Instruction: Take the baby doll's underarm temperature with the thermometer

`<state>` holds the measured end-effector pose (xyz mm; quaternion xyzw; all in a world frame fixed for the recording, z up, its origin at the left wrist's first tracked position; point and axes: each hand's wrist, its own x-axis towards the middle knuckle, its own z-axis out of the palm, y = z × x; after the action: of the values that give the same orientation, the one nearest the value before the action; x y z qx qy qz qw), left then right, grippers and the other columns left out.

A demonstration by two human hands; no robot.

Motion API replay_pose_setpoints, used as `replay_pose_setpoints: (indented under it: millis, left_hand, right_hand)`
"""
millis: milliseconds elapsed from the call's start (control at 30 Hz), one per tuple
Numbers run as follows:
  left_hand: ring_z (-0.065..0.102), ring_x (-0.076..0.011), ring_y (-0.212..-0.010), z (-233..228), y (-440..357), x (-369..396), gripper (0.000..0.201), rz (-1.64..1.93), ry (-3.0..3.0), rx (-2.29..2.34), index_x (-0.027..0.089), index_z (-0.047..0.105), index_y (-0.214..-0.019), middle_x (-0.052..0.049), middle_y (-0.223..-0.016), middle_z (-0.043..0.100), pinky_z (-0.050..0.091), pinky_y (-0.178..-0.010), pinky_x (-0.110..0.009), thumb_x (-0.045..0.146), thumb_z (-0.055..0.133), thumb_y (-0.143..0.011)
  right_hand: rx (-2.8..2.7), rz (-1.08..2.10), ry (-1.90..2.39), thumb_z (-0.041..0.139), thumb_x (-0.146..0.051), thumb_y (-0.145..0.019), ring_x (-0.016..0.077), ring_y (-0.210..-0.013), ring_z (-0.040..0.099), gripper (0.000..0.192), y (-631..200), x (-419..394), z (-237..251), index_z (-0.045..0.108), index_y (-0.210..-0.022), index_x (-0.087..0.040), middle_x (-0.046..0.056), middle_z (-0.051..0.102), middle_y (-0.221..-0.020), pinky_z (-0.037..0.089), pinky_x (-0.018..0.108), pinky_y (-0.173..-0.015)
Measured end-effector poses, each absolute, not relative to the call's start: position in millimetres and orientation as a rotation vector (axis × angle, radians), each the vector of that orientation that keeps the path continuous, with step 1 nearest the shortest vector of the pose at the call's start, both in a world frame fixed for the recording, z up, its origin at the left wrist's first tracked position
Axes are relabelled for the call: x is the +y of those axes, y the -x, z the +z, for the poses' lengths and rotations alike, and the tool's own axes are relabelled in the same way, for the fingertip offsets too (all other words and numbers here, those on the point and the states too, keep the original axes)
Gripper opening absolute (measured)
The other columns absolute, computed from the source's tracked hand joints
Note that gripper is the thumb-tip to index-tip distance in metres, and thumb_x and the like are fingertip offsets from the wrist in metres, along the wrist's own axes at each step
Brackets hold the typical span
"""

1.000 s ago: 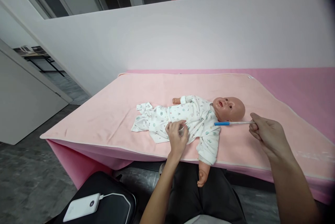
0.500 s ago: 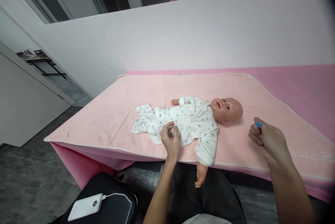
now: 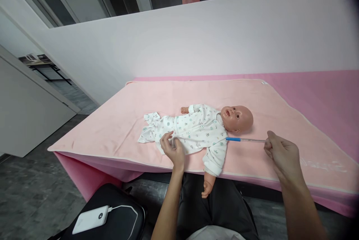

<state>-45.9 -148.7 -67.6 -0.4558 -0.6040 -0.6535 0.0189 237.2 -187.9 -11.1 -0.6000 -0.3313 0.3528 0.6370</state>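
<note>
A baby doll (image 3: pixel 237 119) in a white printed sleepsuit (image 3: pixel 193 129) lies on its back on a pale pink blanket (image 3: pixel 117 127), head to the right, one arm hanging over the near edge. My left hand (image 3: pixel 173 151) rests at the sleepsuit's near side by the doll's waist, fingers pinching the cloth. My right hand (image 3: pixel 282 154) is closed on the end of a thin clear thermometer with a blue tip (image 3: pixel 244 140). The stick points left, and its blue tip lies just below the doll's neck, near the shoulder.
The blanket covers a pink table (image 3: pixel 331 94) against a white wall. On the floor at lower left sits a black bag (image 3: pixel 123 219) with a white power bank (image 3: pixel 90 219) and cable on it. My dark-trousered legs are under the table's near edge.
My right hand swung the thermometer away half a second ago and now holds it level again, blue tip toward the doll's neck. My left hand slid left along the sleepsuit.
</note>
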Motion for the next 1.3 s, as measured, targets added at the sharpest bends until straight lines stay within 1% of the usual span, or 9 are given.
replay_pose_setpoints:
  millis: [200, 400, 500, 667, 900, 1033, 1133, 1233, 1300]
  left_hand:
    - [0.056, -0.0198, -0.089, -42.2, 19.0, -146.8, 0.017, -1.736, 1.714, -1.577, 0.021, 0.060, -0.088, -0.005, -0.086, 0.058, 0.038, -0.087, -0.038, 0.016, 0.044, -0.083]
    - [0.052, -0.0230, -0.103, -24.1, -35.2, -112.4, 0.027, -1.353, 2.245, -1.490, 0.021, 0.057, -0.110, -0.008, -0.110, 0.059, 0.033, -0.091, -0.040, 0.019, 0.049, -0.084]
    - [0.052, -0.0252, -0.101, -31.9, -46.7, -97.3, 0.022, -1.229, 2.290, -1.530, 0.019, 0.058, -0.105, -0.010, -0.108, 0.059, 0.033, -0.090, -0.042, 0.022, 0.049, -0.085]
    - [0.053, -0.0221, -0.096, -44.9, -44.2, -96.1, 0.018, -1.217, 2.327, -1.466, 0.021, 0.060, -0.100, -0.007, -0.101, 0.062, 0.033, -0.090, -0.040, 0.022, 0.047, -0.087]
    - [0.053, -0.0191, -0.094, -49.0, -41.5, -99.3, 0.018, -1.267, 2.324, -1.396, 0.024, 0.062, -0.100, -0.004, -0.099, 0.063, 0.033, -0.091, -0.038, 0.022, 0.048, -0.089]
    - [0.055, -0.0171, -0.089, -53.9, -40.0, -96.8, 0.020, -1.300, 2.325, -1.331, 0.022, 0.062, -0.101, -0.004, -0.095, 0.064, 0.034, -0.088, -0.036, 0.019, 0.046, -0.089]
    - [0.056, -0.0163, -0.085, -57.3, -38.9, -95.6, 0.021, -1.332, 2.292, -1.307, 0.021, 0.062, -0.101, -0.004, -0.092, 0.064, 0.035, -0.084, -0.035, 0.017, 0.045, -0.089]
    - [0.058, -0.0160, -0.084, -59.3, -38.2, -94.9, 0.021, -1.376, 2.270, -1.292, 0.021, 0.062, -0.102, -0.005, -0.093, 0.065, 0.036, -0.085, -0.035, 0.018, 0.044, -0.090]
    - [0.059, -0.0155, -0.085, -59.6, -38.0, -94.5, 0.021, -1.430, 2.251, -1.316, 0.020, 0.062, -0.102, -0.004, -0.092, 0.067, 0.036, -0.086, -0.035, 0.019, 0.044, -0.090]
  right_hand:
    - [-0.734, 0.684, 1.511, 0.061, -0.052, -0.074, 0.0059, -0.042, 0.029, 0.044, -249.0, -192.5, -31.3, 0.042, -0.052, -0.019, -0.006, 0.035, -0.048, 0.022, 0.022, -0.038]
    - [-0.892, 0.534, 1.746, 0.050, -0.052, -0.079, 0.0097, -0.044, 0.034, 0.043, -264.5, -189.9, -51.3, 0.044, -0.051, -0.019, -0.004, 0.037, -0.047, 0.028, 0.024, -0.043]
    - [-1.041, 0.404, 1.936, 0.042, -0.048, -0.082, 0.0126, -0.048, 0.042, 0.044, -269.4, -188.3, -53.8, 0.046, -0.050, -0.018, -0.001, 0.044, -0.048, 0.031, 0.024, -0.049]
    - [-1.231, 0.112, 2.209, 0.033, -0.043, -0.088, 0.0142, -0.049, 0.043, 0.047, -268.6, -182.1, -58.9, 0.054, -0.053, -0.017, 0.004, 0.050, -0.050, 0.028, 0.025, -0.051]
    - [-1.273, -0.154, 2.536, 0.033, -0.044, -0.088, 0.0204, -0.045, 0.050, 0.052, -268.0, -181.5, -71.5, 0.072, -0.078, -0.011, 0.013, 0.058, -0.052, 0.026, 0.029, -0.048]
    - [-1.206, -0.389, 2.177, 0.041, -0.038, -0.086, 0.0207, -0.049, 0.056, 0.041, -245.2, -176.4, -59.0, 0.071, -0.078, -0.012, 0.010, 0.059, -0.050, 0.035, 0.028, -0.049]
    - [-1.423, -0.328, 1.590, 0.045, -0.027, -0.085, 0.0185, -0.070, 0.064, 0.028, -204.0, -156.3, -44.6, 0.069, -0.093, -0.015, 0.009, 0.069, -0.080, 0.047, 0.027, -0.063]
    - [-1.693, -0.169, 1.279, 0.040, -0.013, -0.081, 0.0179, -0.097, 0.061, 0.041, -163.9, -124.2, -38.8, 0.059, -0.116, -0.019, 0.008, 0.064, -0.111, 0.050, 0.027, -0.079]
    - [-1.830, -0.036, 1.243, 0.038, -0.008, -0.078, 0.0181, -0.098, 0.061, 0.047, -148.6, -104.1, -43.4, 0.057, -0.120, -0.020, 0.007, 0.064, -0.111, 0.051, 0.028, -0.081]
